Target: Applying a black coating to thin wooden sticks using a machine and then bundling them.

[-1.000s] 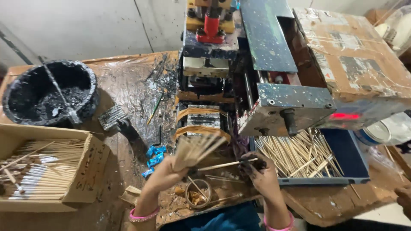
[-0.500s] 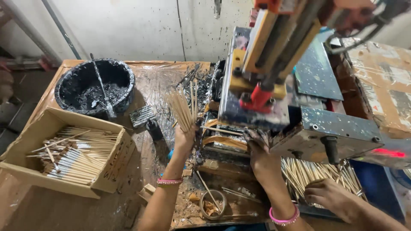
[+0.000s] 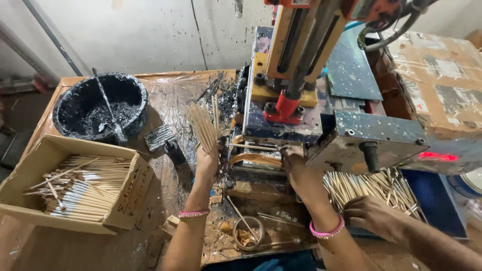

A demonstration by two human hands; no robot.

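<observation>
While the left hand (image 3: 208, 163) grips a fanned bundle of sticks (image 3: 205, 125) upright just left of the press machine (image 3: 301, 100), the right hand (image 3: 296, 168) pinches one stick (image 3: 251, 147) at the machine's near edge; another person's hand (image 3: 374, 216) rests on loose sticks (image 3: 371, 185) at right.

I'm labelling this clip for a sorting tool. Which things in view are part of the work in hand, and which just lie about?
In use:
left hand holding a fan of sticks
right hand at the press machine
tray of sticks, another person's hand on them

Lying about:
black bowl
cardboard box of tipped sticks
small round tin
</observation>
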